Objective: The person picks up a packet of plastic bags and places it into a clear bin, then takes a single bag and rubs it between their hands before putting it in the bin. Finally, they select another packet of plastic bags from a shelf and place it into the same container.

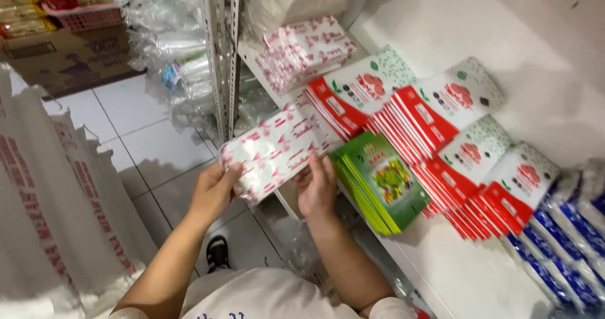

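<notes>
White shelf (479, 275) against white wall (535, 54); pale tiled floor (145, 149) below.

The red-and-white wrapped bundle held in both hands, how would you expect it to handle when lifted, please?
The red-and-white bundle probably flexes a little: it looks like a stack of thin sheets in glossy film. The left hand and right hand grip opposite ends, suggesting it sags if held singly. The shiny wrap may be slippery.

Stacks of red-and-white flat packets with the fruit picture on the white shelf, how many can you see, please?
4: rear left, rear right, middle, front right; overlaps may hide more.
</notes>
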